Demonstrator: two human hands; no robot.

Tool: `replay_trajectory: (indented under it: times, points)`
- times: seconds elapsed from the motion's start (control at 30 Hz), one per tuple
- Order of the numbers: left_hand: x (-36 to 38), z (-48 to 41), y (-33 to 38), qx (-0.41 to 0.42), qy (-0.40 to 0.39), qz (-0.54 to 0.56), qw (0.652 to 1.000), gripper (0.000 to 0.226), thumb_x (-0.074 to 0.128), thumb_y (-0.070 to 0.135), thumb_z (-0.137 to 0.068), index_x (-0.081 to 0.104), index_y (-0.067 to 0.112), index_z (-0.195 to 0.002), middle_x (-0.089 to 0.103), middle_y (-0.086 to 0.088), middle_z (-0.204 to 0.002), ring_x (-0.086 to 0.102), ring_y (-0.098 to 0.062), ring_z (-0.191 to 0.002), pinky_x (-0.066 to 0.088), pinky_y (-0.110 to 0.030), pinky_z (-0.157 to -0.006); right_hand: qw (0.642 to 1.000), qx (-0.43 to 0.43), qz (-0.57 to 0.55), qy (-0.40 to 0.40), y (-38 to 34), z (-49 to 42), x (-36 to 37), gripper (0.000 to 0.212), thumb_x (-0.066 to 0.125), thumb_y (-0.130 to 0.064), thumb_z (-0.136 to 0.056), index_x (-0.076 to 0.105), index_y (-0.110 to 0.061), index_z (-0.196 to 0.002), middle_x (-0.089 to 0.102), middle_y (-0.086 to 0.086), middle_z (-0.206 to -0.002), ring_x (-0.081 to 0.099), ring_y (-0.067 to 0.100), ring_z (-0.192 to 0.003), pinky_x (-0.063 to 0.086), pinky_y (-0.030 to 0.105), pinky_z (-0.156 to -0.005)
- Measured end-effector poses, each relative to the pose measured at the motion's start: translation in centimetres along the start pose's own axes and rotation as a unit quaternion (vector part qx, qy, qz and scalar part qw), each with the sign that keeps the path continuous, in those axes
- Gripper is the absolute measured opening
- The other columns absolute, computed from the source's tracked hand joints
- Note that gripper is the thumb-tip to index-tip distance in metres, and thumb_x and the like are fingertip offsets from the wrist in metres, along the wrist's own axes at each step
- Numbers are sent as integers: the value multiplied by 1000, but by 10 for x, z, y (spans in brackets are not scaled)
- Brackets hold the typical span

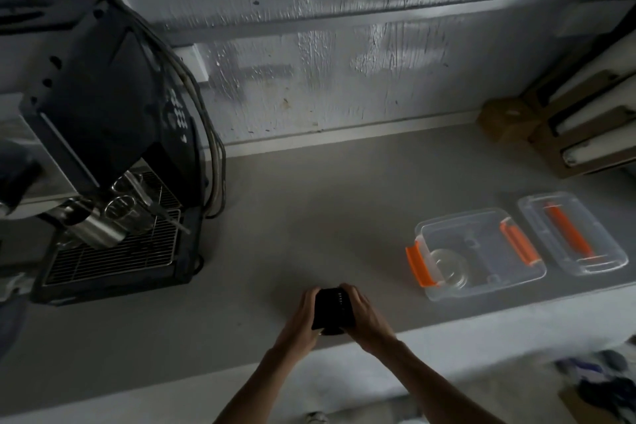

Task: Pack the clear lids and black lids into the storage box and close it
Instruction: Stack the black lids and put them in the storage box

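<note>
A stack of black lids (333,310) sits near the front edge of the grey counter, gripped from both sides by my left hand (304,315) and my right hand (364,311). To the right stands the clear storage box (481,251), open, with orange side latches. Clear lids (449,268) lie inside it at its left end. The box's own clear cover (571,237), with an orange handle, lies flat just right of the box.
A dark espresso machine (103,155) with a metal drip grille and a steel jug fills the left of the counter. Cardboard boxes (568,127) stand at the back right against the wall. The counter's front edge (447,344) runs just below my hands.
</note>
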State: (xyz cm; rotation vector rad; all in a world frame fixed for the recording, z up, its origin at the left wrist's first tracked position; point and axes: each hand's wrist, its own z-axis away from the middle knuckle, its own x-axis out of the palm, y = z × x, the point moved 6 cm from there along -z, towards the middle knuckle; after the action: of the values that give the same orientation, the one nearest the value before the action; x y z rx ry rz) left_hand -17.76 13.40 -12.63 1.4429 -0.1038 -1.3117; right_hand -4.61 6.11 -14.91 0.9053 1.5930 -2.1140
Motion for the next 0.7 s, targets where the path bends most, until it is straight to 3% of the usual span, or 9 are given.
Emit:
replay_trajectory:
  times: [0.13,0.23,0.37,0.5,0.7]
  points:
    - [1,-7,4,7,-17,12,1000,75,62,7,-85,20,16,-147,32,2,-143,43,-12,-129,41,-23,-104,1000,17,-2,15,-4,1,-11,46,60,-46,-80,44,-30,-120,53,-7,-117,55,9,-103,54,26,-83]
    - [6,-10,7,23,-45,17,999,84,67,7,-82,16,15,-148,26,8,-141,38,-6,-129,36,-17,-105,999,8,31,11,-3,4,-14,47,59,-44,-80,43,-27,-122,53,-6,-116,56,9,-100,51,19,-80]
    - [5,-8,8,10,-29,-17,999,77,62,4,-82,20,13,-146,36,-9,-144,50,-20,-125,45,-31,-102,1000,4,22,1,-5,5,-13,46,62,-43,-83,42,-28,-121,55,-3,-115,58,8,-98,54,24,-81]
    - [-1,2,17,19,-23,-26,999,72,61,8,-81,22,14,-142,41,-9,-139,54,-24,-120,48,-34,-97,1000,-15,14,1,-17,13,-24,42,62,-41,-83,44,-27,-119,56,-3,-114,58,8,-96,52,19,-79]
    - [-44,14,86,69,47,100,991,72,73,14,-79,31,13,-137,49,7,-130,54,-3,-118,46,-17,-96,991,-46,-91,86,-48,31,-99,66,76,-19,-71,48,-21,-131,52,-7,-124,57,2,-102,47,16,-84]
